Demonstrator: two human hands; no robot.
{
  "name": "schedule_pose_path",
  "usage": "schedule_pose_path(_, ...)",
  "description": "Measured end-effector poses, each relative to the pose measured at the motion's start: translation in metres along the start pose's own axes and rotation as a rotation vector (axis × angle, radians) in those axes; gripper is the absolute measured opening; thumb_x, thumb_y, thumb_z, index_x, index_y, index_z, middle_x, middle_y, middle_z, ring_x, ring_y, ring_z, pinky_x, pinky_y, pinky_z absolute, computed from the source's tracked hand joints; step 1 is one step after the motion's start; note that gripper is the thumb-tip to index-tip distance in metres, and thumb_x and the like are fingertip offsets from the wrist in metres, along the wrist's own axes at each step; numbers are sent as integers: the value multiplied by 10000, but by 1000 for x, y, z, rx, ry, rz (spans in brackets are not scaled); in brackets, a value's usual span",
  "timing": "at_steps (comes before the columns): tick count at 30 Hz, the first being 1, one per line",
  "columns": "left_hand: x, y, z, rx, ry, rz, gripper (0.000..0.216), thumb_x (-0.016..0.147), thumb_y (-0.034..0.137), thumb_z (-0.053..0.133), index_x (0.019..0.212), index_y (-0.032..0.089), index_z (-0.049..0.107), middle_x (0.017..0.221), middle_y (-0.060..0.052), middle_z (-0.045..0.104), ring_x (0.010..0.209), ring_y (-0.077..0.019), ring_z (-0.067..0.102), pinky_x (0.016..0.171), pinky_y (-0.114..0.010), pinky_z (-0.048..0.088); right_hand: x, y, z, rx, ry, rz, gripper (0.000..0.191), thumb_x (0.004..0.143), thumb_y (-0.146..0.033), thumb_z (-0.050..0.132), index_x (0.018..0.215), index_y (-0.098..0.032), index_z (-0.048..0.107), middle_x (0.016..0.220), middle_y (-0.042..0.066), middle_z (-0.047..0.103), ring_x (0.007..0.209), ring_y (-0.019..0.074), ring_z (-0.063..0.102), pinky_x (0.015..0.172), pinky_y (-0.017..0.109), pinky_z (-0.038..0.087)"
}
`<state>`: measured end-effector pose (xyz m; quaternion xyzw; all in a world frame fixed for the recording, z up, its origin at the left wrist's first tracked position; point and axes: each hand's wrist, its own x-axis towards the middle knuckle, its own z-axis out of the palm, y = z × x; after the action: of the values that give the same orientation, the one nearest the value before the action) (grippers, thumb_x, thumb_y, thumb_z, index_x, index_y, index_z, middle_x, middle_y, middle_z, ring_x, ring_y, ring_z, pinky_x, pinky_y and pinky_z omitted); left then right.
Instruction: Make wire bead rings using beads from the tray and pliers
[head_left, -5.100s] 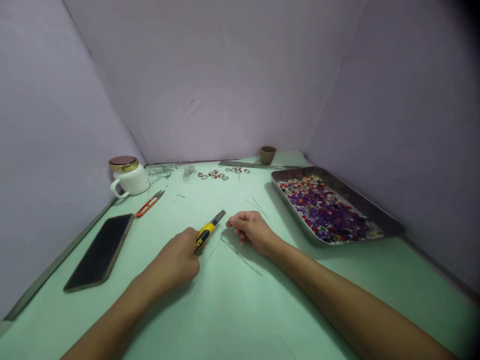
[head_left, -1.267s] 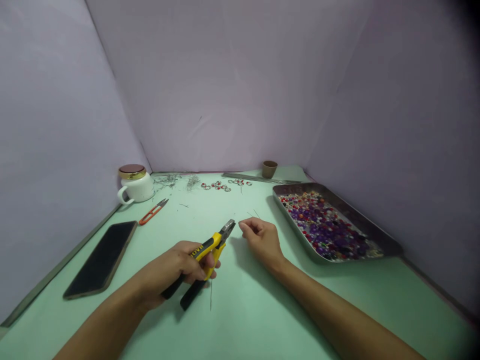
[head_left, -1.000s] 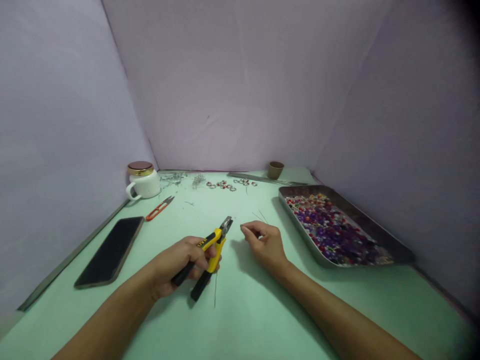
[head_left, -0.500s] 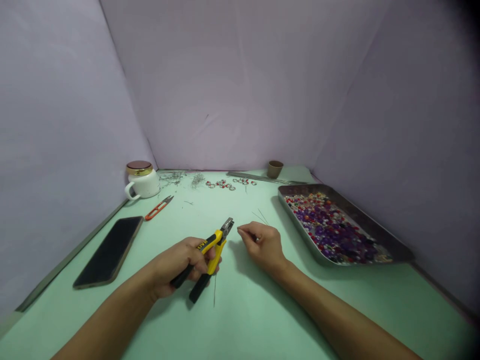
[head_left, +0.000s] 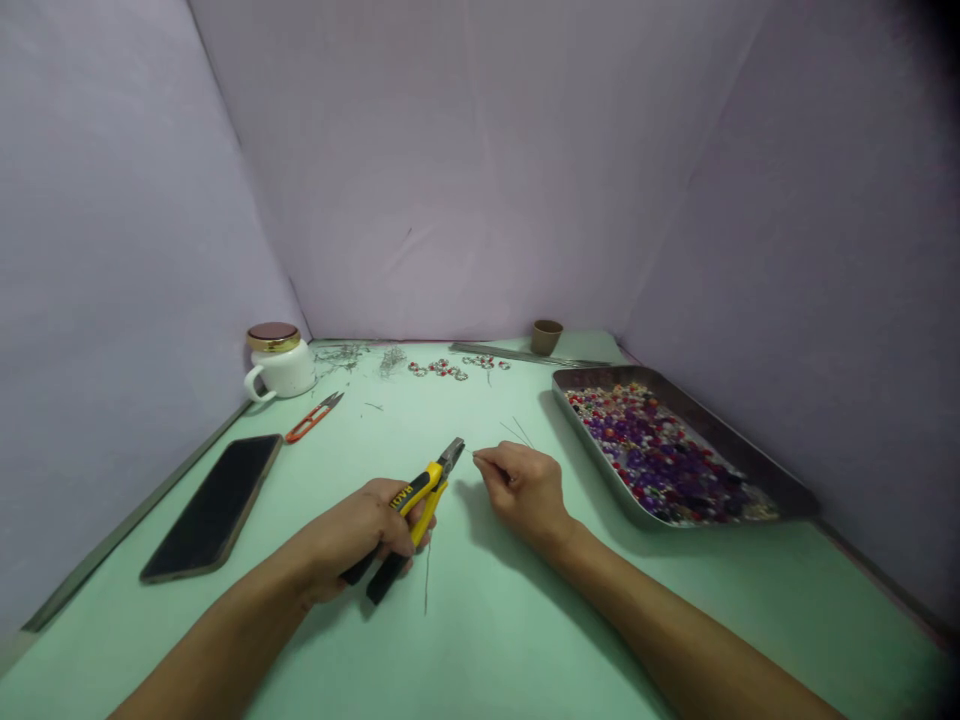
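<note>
My left hand (head_left: pixel 382 525) is wrapped round yellow-and-black pliers (head_left: pixel 424 492), their jaws pointing up and to the right. Just right of the jaws, my right hand (head_left: pixel 523 488) is closed in a pinch on a thin wire (head_left: pixel 469 453). Only a short, faint tip of it shows between the fingertips and the jaws. A longer wire piece (head_left: pixel 427 585) hangs or lies below the left fingers; I cannot tell whether they hold it. Beyond the right hand, loose wire pieces (head_left: pixel 517 431) rest on the green tabletop (head_left: pixel 480 650).
A metal tray (head_left: pixel 600 470) of mixed beads stands at right. Red-and-clear bead rings (head_left: pixel 442 369), wire bits (head_left: pixel 391 360), long wires (head_left: pixel 510 353) and a small brown cup (head_left: pixel 547 337) lie at the back. Left are a lidded white mug (head_left: pixel 283 368), orange thread snips (head_left: pixel 311 418) and a phone (head_left: pixel 214 508).
The handles of the pliers have drawn closer together and their jaws have closed near the wire tip. My right hand keeps its pinch almost in place. The view has shifted slightly.
</note>
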<state>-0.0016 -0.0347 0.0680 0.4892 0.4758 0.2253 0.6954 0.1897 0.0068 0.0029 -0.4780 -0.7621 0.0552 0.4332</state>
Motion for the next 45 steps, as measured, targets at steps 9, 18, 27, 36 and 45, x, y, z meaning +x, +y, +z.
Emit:
schedule_pose_path(9, 0, 1, 2, 176, 66, 0, 179, 500, 68, 446, 603, 180, 350, 572, 38, 390, 481, -79, 300, 451, -235, 210, -1, 0, 2, -8, 15, 7, 165, 756, -204, 500, 705, -183, 656, 567, 9, 581, 543, 111, 503, 545, 213, 329)
schedule_pose_path(18, 1, 5, 6, 272, 130, -3, 161, 483, 85, 441, 588, 182, 366, 531, 49, 338, 489, -88, 282, 466, -241, 203, -1, -2, 1, -26, -8, 26, 175, 758, -205, 489, 718, -189, 659, 569, 11, 583, 547, 113, 507, 554, 213, 329)
schedule_pose_path(27, 1, 6, 5, 283, 164, -22, 155, 513, 115, 465, 594, 186, 354, 542, 55, 318, 501, -89, 271, 475, -235, 205, -1, -3, 1, 45, -17, 99, 172, 746, -210, 498, 711, -192, 665, 621, 15, 623, 584, 122, 533, 575, 221, 358)
schedule_pose_path(36, 4, 7, -32, 662, 444, 7, 69, 598, 214, 481, 628, 188, 424, 576, 30, 408, 545, -126, 373, 516, -250, 237, 8, -1, 5, 473, -80, 550, 188, 683, -292, 533, 625, -150, 642, 507, 3, 585, 489, 121, 511, 489, 224, 374)
schedule_pose_path(45, 28, -17, -72, 1205, 779, 134, 175, 651, 350, 533, 692, 180, 543, 793, -87, 561, 718, -234, 511, 579, -287, 296, 7, -25, 1, 693, -213, 725, 178, 647, -315, 589, 599, -145, 617, 454, -28, 511, 392, 69, 360, 411, 212, 275)
